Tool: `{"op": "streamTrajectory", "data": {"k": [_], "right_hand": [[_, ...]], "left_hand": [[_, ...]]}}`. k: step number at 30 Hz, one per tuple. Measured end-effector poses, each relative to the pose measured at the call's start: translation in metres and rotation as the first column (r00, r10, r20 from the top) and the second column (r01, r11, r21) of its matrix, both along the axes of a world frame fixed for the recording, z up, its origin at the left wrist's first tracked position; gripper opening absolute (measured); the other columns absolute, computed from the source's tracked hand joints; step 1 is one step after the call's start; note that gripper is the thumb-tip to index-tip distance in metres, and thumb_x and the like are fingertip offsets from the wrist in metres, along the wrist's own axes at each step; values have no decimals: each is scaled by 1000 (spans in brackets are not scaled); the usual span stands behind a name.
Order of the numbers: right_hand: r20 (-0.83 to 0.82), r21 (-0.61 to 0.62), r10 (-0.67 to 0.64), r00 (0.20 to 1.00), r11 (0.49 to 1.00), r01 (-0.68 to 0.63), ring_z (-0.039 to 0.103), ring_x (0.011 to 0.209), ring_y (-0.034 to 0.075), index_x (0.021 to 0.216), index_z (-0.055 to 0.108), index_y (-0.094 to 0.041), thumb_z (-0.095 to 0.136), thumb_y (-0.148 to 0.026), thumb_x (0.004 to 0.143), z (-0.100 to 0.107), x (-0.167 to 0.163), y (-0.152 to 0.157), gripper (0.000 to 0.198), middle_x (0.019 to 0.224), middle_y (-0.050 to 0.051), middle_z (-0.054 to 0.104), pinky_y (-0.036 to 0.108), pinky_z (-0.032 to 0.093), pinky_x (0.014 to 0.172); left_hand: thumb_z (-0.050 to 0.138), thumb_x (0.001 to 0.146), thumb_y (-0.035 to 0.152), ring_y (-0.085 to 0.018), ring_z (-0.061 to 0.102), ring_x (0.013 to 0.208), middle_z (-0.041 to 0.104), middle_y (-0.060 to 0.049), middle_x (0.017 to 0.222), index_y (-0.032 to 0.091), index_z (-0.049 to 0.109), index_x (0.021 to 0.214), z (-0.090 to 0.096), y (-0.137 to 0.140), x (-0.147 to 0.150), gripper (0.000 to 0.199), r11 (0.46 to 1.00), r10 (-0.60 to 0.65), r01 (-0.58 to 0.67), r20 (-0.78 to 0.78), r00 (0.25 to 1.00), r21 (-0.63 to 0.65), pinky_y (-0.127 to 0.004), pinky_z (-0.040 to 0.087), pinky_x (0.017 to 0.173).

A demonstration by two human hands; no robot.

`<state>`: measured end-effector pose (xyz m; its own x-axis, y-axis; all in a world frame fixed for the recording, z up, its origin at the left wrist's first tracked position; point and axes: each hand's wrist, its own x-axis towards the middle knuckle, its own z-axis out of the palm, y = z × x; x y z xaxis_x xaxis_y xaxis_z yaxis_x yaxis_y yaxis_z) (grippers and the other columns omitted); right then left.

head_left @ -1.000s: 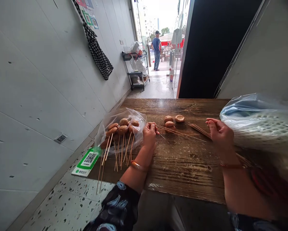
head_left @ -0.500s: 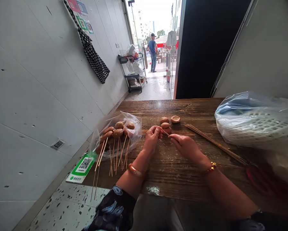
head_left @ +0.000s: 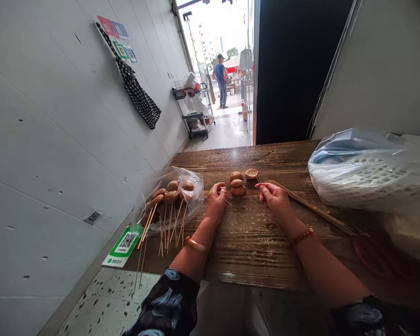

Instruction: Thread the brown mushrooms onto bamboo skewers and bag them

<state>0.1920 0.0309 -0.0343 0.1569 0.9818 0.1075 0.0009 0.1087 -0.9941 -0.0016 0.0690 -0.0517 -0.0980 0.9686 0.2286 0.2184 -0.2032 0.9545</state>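
My left hand (head_left: 217,198) is closed in a pinch on a thin wooden skewer, whose end shows faintly beside the fingers. To its right, a small group of brown mushroom caps (head_left: 238,190) rests on the table, some of them stacked. My right hand (head_left: 273,198) pinches a thin stick that looks like a skewer (head_left: 258,176), pointing up toward an upturned mushroom cap (head_left: 251,174). Beyond that hand lies a bundle of skewers (head_left: 318,211). At left, skewered mushrooms (head_left: 170,197) lie in a clear plastic bag (head_left: 195,205), their sticks pointing toward me.
The wooden table (head_left: 252,252) has a large plastic bag (head_left: 364,172) holding white netted material at right. Blurred red-handled scissors (head_left: 374,259) lie near it. A green QR card (head_left: 122,247) sits at the left edge. A person (head_left: 221,79) stands outside the doorway, past a cart (head_left: 194,112).
My hands have moved apart, the left one leftward and the right one rightward. The stick held between them is now away from the right hand. The view has shifted slightly.
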Motion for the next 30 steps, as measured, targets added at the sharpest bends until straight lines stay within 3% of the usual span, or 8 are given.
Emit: {"op": "streamTrajectory", "data": {"k": [4, 8, 12, 18, 21, 24, 27, 30], "right_hand": [[-67, -13, 5, 998, 1000, -6, 35, 37, 7, 89, 64, -14, 59, -55, 75, 3, -3, -2, 44, 51, -6, 50, 22, 25, 38], [-105, -15, 1, 994, 1000, -2, 35, 37, 6, 88, 64, -14, 62, -54, 73, 7, -1, -3, 42, 51, -6, 51, 22, 23, 38], [-130, -5, -1, 991, 1000, 1, 36, 38, 6, 88, 65, -15, 63, -54, 72, 8, 1, -3, 43, 52, -6, 51, 22, 23, 38], [-142, 1, 2, 990, 1000, -2, 32, 37, 6, 89, 65, -14, 61, -55, 73, 8, 0, -1, 44, 50, -7, 49, 22, 22, 38], [-136, 1, -5, 991, 1000, 6, 33, 38, 6, 88, 64, -14, 60, -56, 72, 10, 0, -2, 44, 51, -7, 49, 22, 23, 38], [-115, 3, -1, 993, 1000, 2, 36, 40, 7, 89, 65, -15, 60, -55, 73, 14, 0, -4, 43, 56, -5, 51, 22, 24, 39], [-67, 11, 24, 997, 1000, -23, 37, 43, 8, 91, 67, -15, 59, -53, 75, 15, 0, -8, 42, 56, -5, 48, 23, 25, 40], [31, 21, 59, 998, 998, -60, 32, 42, 9, 93, 70, -14, 57, -53, 79, 13, -1, -9, 43, 49, -8, 40, 24, 25, 41]], "left_hand": [[64, 78, 31, -20, 59, 86, 60, -9, 97, 15, 62, 106, 0, 9, 7, 32, 998, 21, -12, -182, 983, 54, -35, 47, 85], [63, 80, 42, -28, 56, 100, 61, -14, 105, 15, 60, 112, 1, 15, 21, 42, 996, 63, -14, -559, 827, 91, -42, 42, 93], [63, 80, 42, -30, 54, 108, 60, -15, 113, 16, 57, 119, 0, 19, 30, 47, 996, 72, -14, -665, 743, 93, -42, 39, 96], [65, 78, 31, -25, 55, 101, 60, -8, 103, 22, 58, 123, -1, 27, 30, 47, 988, -16, 111, -646, 764, 108, -38, 40, 94], [73, 69, 31, -24, 55, 96, 57, -6, 95, 19, 59, 121, 2, 28, 26, 54, 990, -16, 98, -624, 781, 98, -39, 41, 92], [78, 62, 31, -22, 53, 91, 52, -5, 91, 18, 65, 101, 7, 21, 18, 43, 995, -11, 66, -572, 820, 76, -37, 43, 87], [80, 57, 31, -19, 52, 82, 50, -2, 84, 18, 61, 75, 12, 10, 9, 29, 997, -14, 50, -489, 872, 61, -33, 43, 78], [79, 60, 32, -14, 50, 70, 52, 1, 73, 18, 54, 69, 15, 2, 0, 30, 998, -61, 64, -240, 969, 3, -28, 41, 68]]}}
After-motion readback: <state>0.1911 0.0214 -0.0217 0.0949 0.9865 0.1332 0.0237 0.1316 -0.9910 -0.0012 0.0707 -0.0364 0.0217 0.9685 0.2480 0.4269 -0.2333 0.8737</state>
